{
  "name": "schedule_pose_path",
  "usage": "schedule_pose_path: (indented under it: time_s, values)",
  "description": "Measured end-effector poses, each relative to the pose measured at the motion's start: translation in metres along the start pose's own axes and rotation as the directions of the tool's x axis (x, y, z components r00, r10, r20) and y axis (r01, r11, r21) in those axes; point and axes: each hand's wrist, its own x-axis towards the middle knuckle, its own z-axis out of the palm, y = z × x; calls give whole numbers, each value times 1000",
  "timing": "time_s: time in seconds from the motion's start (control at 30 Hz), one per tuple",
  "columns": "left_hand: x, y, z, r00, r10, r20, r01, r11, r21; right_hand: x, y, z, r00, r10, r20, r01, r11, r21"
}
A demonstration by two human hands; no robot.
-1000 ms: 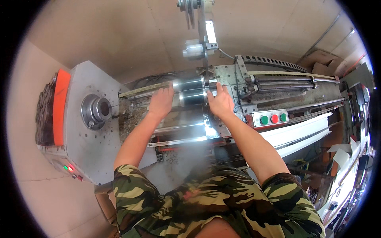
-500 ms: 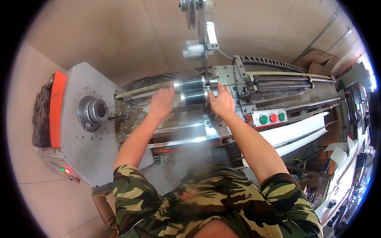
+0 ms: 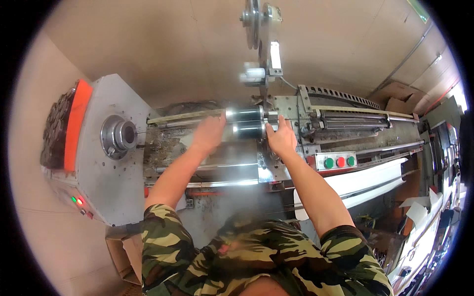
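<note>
Two dark, glossy cylinders with bright metal ends lie side by side on the machine bed, a far roller point(image 3: 243, 114) and a near roller point(image 3: 250, 129). My left hand point(image 3: 209, 134) is at their left ends, fingertips by the far one; motion smears its fingers. On the other side, my right hand point(image 3: 283, 139) has its thumb against the near roller's right end. Its index finger reaches up beside a small metal block point(image 3: 272, 117), with the block between thumb and finger. The undersides of both hands are hidden.
At left stands a grey machine housing point(image 3: 131, 182) with a round metal chuck point(image 3: 118, 136). A button panel point(image 3: 336, 161) sits right of my right forearm, above a white curved trough point(image 3: 363, 185). An upright arm point(image 3: 269, 54) with a pulley wheel point(image 3: 252, 22) rises behind the rollers.
The whole view has shifted, so the bed and upright arm appear lower. Both hands keep about the same places by the rollers, but my left hand is now more blurred.
</note>
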Motion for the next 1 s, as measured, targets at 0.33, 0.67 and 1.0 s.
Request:
schedule_pose_path:
  time_s: [0.33,0.67,1.0]
  values:
    - [-1,3,-8,997,-38,63,34,998,56,4,5,9,999,-5,39,4,1000,6]
    - [0,8,-7,990,-96,104,91,995,51,1,1,-7,987,8,160,-19,998,63]
    - [2,9,-8,989,-98,108,94,995,41,0,2,-14,986,-29,167,10,993,115]
